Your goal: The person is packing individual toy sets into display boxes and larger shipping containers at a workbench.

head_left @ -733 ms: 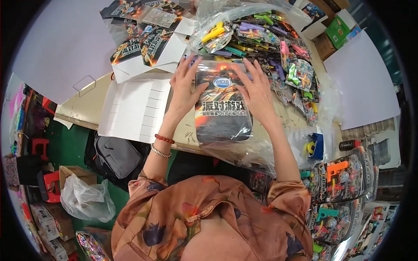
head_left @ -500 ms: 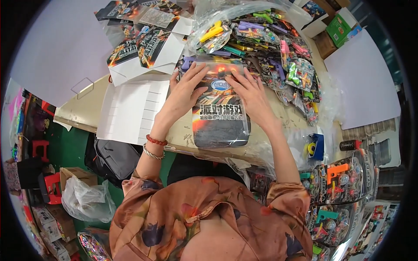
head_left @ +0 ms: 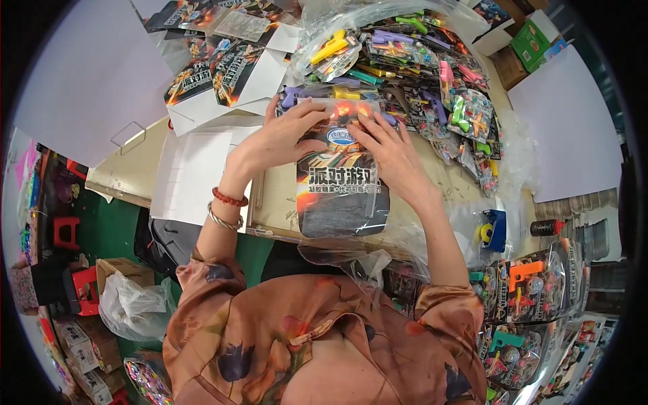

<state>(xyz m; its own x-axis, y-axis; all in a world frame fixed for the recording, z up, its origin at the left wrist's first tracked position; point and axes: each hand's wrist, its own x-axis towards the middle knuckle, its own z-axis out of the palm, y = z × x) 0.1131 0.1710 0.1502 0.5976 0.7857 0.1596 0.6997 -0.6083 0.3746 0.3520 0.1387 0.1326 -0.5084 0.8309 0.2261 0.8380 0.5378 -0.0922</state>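
Note:
A dark printed card in a clear plastic sleeve (head_left: 337, 212) lies upright before me at the table's front edge. Across its upper left part rests my left hand (head_left: 287, 135), fingers stretched toward the top edge, thumb on the card. My right hand (head_left: 395, 152) lies on the upper right side with its fingers spread. Both hands press on the sleeve and neither grasps anything. Just beyond the fingertips begins a heap of packaged toy guns (head_left: 398, 61) in many colours, lying in a big open clear bag.
Printed black-and-orange cardboard pieces (head_left: 233, 71) lie at the far left, with white card sheets (head_left: 192, 175) nearer me. A blue-and-yellow tape dispenser (head_left: 496, 231) stands at the right. Filled toy packs (head_left: 526, 283) are stacked at the lower right. A grey bag (head_left: 165, 239) is below the table.
My left forearm has swung outward to the left, its hand tilting more across the card. The card has slid slightly toward me, and the right hand has shifted only a little.

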